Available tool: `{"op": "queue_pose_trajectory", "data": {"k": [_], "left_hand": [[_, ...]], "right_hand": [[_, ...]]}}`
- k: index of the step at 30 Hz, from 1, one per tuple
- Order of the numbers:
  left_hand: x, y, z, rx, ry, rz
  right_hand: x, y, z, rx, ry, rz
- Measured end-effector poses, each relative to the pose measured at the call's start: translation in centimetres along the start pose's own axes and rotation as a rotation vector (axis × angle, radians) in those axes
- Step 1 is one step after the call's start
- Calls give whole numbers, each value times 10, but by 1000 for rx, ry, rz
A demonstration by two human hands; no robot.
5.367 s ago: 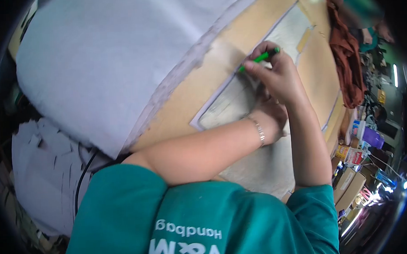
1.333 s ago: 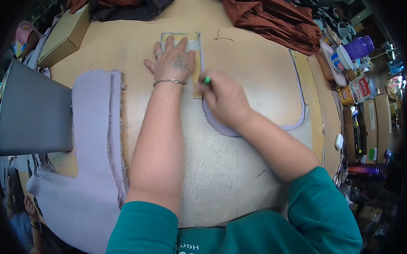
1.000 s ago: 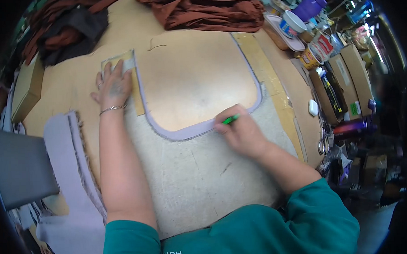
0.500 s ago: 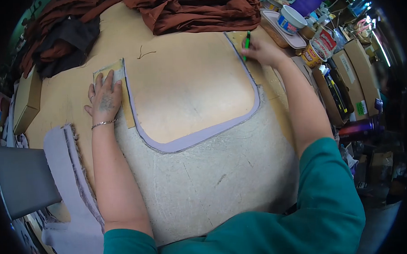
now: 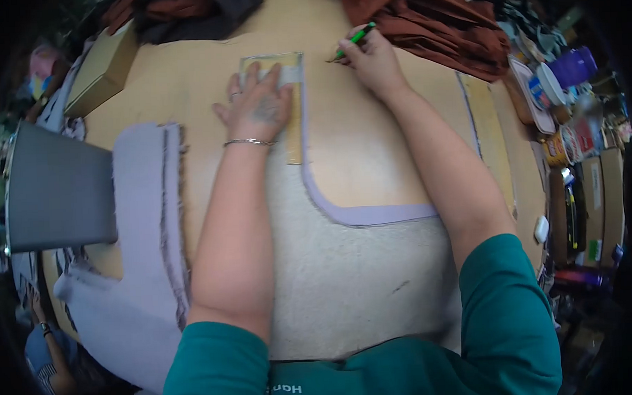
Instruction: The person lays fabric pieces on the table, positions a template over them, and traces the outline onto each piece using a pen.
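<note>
On the upper left arm of the grey template (image 5: 354,287), my left hand (image 5: 260,105) lies spread flat; my right hand (image 5: 374,62) pinches a green pen (image 5: 356,36) between both arms, lavender fabric (image 5: 379,214) edging the curve

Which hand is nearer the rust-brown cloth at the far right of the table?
Right. The right hand, holding the green pen, is right by the rust-brown cloth's left end. The left hand lies farther left, flat on the grey template's far left corner.
</note>
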State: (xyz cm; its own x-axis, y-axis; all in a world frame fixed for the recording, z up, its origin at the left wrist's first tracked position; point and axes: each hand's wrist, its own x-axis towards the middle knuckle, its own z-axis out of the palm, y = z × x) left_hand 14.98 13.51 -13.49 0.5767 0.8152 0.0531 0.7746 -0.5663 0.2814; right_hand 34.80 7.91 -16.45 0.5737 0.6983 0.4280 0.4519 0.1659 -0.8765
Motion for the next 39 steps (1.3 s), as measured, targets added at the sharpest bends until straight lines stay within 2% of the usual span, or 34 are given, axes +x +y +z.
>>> {"op": "queue_pose_trajectory", "data": {"k": [4, 9, 12, 17, 22, 27, 29, 30, 32, 33, 35, 39], "left_hand": [[-1, 2, -3, -57, -3, 2], [-2, 3, -4, -97, -12, 2], [-3, 3, -5, -103, -13, 4], [-2, 0, -3, -114, -6, 9], [-1, -3, 0, -51, 16, 4], [3, 1, -2, 8, -35, -2], [4, 2, -4, 12, -56, -29], [4, 3, -4, 11, -60, -30], [5, 3, -4, 16, -65, -38], [7, -1, 0, 19, -58, -31], [14, -6, 9, 27, -36, -15], [7, 1, 0, 20, -41, -31]], "right_hand": [[3, -11, 50, -35, -6, 51], [-1, -20, 53, -158, 73, 51], [-15, -42, 53, -276, 33, -9], [-82, -93, 49, -467, -143, -233], [-162, -137, 26, -394, -407, -331], [-202, -148, -42, -442, -385, -223], [-212, -141, -87, -517, -237, -11], [-218, -135, -111, -393, -138, 240], [-211, -132, -163, -513, -170, 350], [-209, -117, -185, -268, -132, 408], [-190, -94, -222, -201, -162, 465], [-120, -76, -224, -509, -206, 538]]}}
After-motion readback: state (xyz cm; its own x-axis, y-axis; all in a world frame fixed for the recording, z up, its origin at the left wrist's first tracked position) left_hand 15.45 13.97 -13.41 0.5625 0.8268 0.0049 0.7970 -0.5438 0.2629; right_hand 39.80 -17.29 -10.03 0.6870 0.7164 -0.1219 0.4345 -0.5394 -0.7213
